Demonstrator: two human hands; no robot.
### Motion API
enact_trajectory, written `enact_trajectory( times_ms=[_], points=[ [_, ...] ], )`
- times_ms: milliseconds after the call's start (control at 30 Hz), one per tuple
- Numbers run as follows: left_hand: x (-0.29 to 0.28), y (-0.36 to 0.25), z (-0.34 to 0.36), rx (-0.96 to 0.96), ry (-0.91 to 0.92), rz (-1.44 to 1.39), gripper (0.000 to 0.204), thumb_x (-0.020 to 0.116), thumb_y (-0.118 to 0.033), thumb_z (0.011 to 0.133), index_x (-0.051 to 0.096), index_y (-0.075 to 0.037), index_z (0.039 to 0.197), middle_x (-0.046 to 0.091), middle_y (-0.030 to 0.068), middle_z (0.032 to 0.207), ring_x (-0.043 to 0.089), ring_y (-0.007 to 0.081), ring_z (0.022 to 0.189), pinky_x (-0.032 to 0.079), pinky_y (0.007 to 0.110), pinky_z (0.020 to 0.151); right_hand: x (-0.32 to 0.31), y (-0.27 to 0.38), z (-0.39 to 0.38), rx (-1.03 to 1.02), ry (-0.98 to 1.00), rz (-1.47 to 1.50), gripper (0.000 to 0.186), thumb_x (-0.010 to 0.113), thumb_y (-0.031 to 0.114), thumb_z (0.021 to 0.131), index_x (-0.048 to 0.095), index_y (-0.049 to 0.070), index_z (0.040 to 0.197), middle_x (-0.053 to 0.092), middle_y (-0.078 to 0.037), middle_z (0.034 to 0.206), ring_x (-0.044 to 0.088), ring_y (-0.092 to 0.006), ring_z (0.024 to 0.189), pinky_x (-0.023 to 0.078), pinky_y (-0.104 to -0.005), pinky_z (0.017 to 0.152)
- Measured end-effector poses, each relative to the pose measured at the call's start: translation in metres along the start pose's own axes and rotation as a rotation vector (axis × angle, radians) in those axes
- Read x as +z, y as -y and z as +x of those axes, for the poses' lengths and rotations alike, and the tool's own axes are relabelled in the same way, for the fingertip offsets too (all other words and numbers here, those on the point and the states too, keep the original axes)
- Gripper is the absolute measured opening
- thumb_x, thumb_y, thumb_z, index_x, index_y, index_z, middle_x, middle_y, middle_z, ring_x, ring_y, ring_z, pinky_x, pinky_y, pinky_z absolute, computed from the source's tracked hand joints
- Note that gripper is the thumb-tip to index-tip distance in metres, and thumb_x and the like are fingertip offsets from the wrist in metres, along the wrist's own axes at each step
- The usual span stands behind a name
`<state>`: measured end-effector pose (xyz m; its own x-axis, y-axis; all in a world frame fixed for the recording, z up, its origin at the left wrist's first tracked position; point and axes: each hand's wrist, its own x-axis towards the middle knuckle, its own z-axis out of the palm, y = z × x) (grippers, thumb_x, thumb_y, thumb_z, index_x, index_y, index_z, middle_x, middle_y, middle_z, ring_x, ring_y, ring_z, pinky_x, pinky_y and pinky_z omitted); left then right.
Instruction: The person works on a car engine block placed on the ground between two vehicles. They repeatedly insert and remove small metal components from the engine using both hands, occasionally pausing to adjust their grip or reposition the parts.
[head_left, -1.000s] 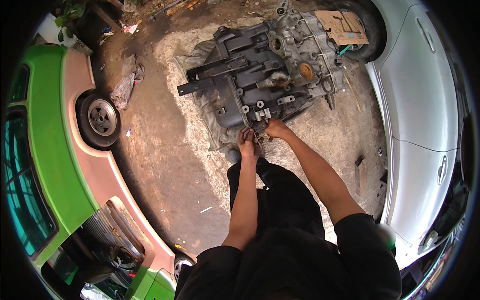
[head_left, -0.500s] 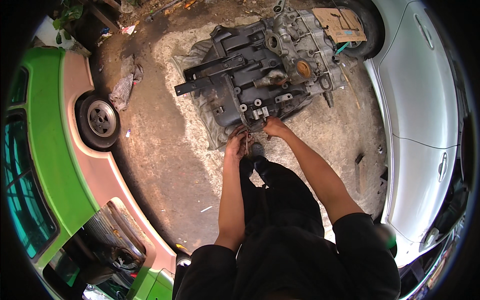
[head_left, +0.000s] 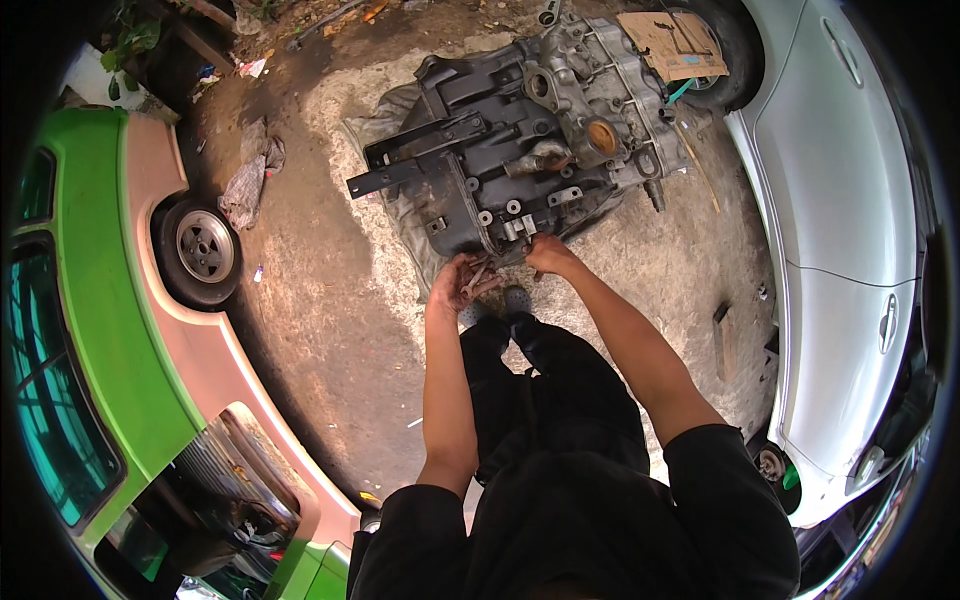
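Observation:
A large engine (head_left: 500, 150) with a dark body and a bare-metal right side lies on the ground in front of me. My left hand (head_left: 455, 283) is at its near edge, fingers curled round a slender metal tool (head_left: 480, 271) whose kind I cannot make out. Just to the right, my right hand (head_left: 546, 256) presses against the near edge beside a small metal bracket (head_left: 520, 228). Its fingers are closed, and whatever lies between them is hidden.
A grey cloth (head_left: 417, 245) lies under the engine. On the left stands a green and pink vehicle (head_left: 150, 290), on the right a silver car (head_left: 825, 230). Cardboard (head_left: 675, 45) with thin tools on it rests against a wheel at the far right. A crumpled sack (head_left: 242, 195) lies left.
My left hand has shifted a little to the left, and the tool in it is now more slanted. The right hand stays at the same spot on the engine.

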<state>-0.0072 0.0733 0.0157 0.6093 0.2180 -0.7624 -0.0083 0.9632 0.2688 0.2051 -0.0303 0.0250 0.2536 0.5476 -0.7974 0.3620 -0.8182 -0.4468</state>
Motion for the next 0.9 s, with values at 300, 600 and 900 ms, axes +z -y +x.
enact_trajectory(
  times_ms=[300,600,900],
  points=[
    [-0.016,-0.012,0.004,-0.102,0.134,-0.17,0.055,0.048,-0.03,0.096,0.057,0.013,0.129,0.067,0.0244,0.115,0.07,0.0352,0.094,0.065,0.033,0.069,0.004,-0.005,0.005,-0.037,-0.042,-0.11,0.045,0.056,0.032,0.095,0.068,-0.002,0.123,0.06,-0.024,0.135,0.06,-0.0396,0.122,0.049,-0.0434,0.104],
    [-0.02,0.024,0.005,-0.088,0.366,-0.331,0.049,0.042,-0.036,0.096,0.058,-0.005,0.13,0.067,0.0158,0.1,0.065,0.0279,0.085,0.051,0.029,0.054,0.002,-0.005,0.005,-0.07,-0.049,-0.149,0.045,0.059,0.031,0.093,0.067,-0.004,0.121,0.063,-0.024,0.129,0.066,-0.0387,0.114,0.054,-0.0424,0.097],
    [0.011,0.03,-0.002,-0.126,0.076,0.054,0.039,0.043,-0.046,0.102,0.06,-0.016,0.122,0.067,0.0079,0.1,0.066,0.0253,0.088,0.053,0.041,0.074,0.007,-0.014,0.014,-0.116,-0.036,-0.067,0.047,0.06,0.028,0.086,0.068,-0.003,0.12,0.063,-0.024,0.13,0.063,-0.0395,0.118,0.052,-0.0423,0.101]
  ],
)
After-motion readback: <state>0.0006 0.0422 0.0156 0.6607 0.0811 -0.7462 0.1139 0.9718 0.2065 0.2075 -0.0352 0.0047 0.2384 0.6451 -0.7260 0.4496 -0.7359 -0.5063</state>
